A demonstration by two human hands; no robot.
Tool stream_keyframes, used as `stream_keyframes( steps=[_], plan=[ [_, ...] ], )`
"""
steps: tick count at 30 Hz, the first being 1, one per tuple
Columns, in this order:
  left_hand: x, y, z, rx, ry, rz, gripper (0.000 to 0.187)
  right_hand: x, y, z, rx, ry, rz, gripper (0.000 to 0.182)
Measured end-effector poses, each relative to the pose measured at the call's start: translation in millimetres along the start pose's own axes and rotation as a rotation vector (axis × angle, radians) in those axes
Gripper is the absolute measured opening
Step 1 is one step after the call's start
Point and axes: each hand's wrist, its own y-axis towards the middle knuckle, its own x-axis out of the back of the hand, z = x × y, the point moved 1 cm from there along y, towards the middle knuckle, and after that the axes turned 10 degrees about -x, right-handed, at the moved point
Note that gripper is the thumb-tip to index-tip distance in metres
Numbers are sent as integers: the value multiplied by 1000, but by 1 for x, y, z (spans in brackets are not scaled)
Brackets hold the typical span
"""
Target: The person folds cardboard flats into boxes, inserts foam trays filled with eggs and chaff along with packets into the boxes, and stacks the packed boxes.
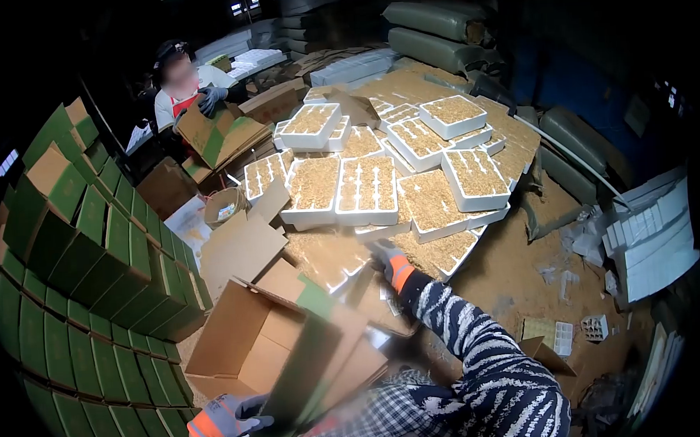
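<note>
An open cardboard box (248,332) with green outer panels tilts in front of me, its brown inside showing. My left hand (238,417), in a grey glove with an orange cuff, is closed on the box's lower edge. Stretched forward past the flaps, my right hand (384,257) wears the same kind of glove; it is blurred by motion. Its fingers overlap the near rim of a white foam tray (332,260) holding tan sawdust-like filling. Behind it lie several more such trays (367,188), some stacked, with white dividers showing in the filling.
Stacked green boxes (94,253) form a wall on my left. Across the work surface a person (192,96) with gloved hands handles a green-and-brown carton (210,135). Filled sacks (444,39) lie at the back. White foam pieces (651,236) stand at right; a basket (224,207) sits at left.
</note>
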Motion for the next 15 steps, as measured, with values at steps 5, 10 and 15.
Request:
stream_keyframes(
  steps=[5, 10, 15],
  plan=[
    [-8, 15, 45, -100, 98, -219, 27, 30, 215, 0, 399, -1130, -364, 63],
    [-19, 15, 30, -210, 168, -1216, 42, -10, 172, 12, 119, -87, -531, 49],
    [-41, 10, 75, -133, -165, -1537, 53, 29, 92, -4, 191, 585, -397, 35]
  ],
)
